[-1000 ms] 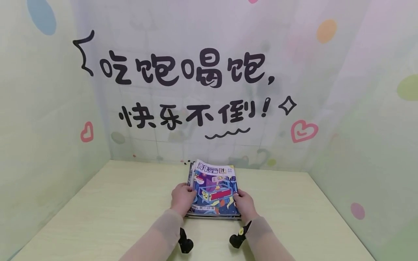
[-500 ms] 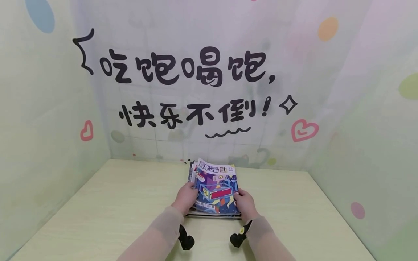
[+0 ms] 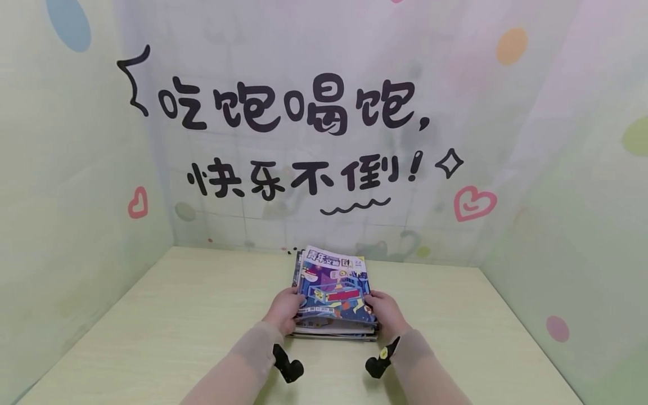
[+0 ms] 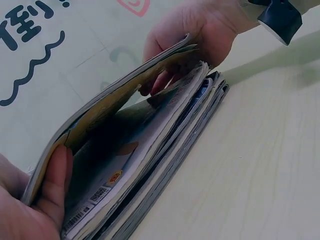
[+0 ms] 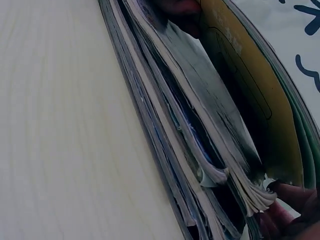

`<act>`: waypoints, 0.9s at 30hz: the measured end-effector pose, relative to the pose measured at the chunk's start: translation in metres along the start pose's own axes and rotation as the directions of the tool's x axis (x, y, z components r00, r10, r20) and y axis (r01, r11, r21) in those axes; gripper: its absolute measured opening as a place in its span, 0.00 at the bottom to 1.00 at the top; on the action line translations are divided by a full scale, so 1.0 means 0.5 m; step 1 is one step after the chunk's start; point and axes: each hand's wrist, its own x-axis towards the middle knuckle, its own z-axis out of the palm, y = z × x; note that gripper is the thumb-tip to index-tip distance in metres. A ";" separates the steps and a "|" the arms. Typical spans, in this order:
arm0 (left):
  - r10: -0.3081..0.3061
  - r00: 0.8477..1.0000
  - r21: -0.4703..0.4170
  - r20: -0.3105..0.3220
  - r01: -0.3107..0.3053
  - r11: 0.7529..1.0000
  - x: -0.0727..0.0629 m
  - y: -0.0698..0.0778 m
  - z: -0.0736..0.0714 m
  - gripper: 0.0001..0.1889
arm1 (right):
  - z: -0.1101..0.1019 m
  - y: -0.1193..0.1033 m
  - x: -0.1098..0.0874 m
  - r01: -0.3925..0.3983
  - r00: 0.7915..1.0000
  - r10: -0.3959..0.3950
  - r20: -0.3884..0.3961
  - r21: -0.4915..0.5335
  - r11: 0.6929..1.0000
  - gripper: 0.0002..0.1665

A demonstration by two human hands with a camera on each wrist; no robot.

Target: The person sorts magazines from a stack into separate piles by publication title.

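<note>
A magazine (image 3: pixel 334 281) with a blue and purple illustrated cover is raised at its near edge over a stack of magazines (image 3: pixel 334 332). My left hand (image 3: pixel 283 310) holds its left edge, the fingers under it in the left wrist view. At the opposite edge my right hand (image 3: pixel 388 312) grips it, thumb on top. A gap shows between the magazine's tan underside (image 4: pixel 107 102) and the dark cover (image 4: pixel 102 165) beneath, which has a barcode near its corner. In the right wrist view, the worn page edges (image 5: pixel 165 115) of the stack lie on the table.
The pale wooden table (image 3: pixel 177 315) extends around the stack. Behind it stands a white backdrop (image 3: pixel 283 225) with black lettering, and printed side panels rise left and right. A black wrist camera (image 3: pixel 288 365) sits on each sleeve.
The near edge of the top magazine has risen off the stack, opening a gap below it. Both hands have shifted slightly and keep hold of its sides.
</note>
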 end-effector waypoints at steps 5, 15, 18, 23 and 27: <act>-0.003 1.000 -0.024 -0.009 0.003 1.000 0.000 -0.002 0.001 0.24 | -0.001 -0.020 -0.003 0.025 1.000 -0.025 -0.008 -0.029 0.999 0.28; 0.092 0.996 0.146 0.005 -0.092 0.985 -0.010 -0.007 -0.001 0.24 | -0.005 -0.028 -0.028 0.018 1.000 -0.017 0.018 -0.098 0.995 0.26; 0.118 0.993 0.289 0.003 -0.114 0.951 -0.017 -0.002 -0.005 0.25 | -0.007 -0.020 -0.035 0.007 1.000 -0.006 0.008 -0.089 0.996 0.25; 0.147 0.989 0.435 0.022 -0.142 0.889 -0.029 0.009 -0.022 0.24 | -0.007 -0.013 -0.045 0.006 1.000 -0.007 -0.008 -0.066 0.998 0.26; 0.112 0.990 0.395 0.084 -0.136 0.909 -0.040 0.011 -0.033 0.24 | -0.007 -0.015 -0.058 0.019 1.000 -0.020 -0.020 -0.076 0.997 0.28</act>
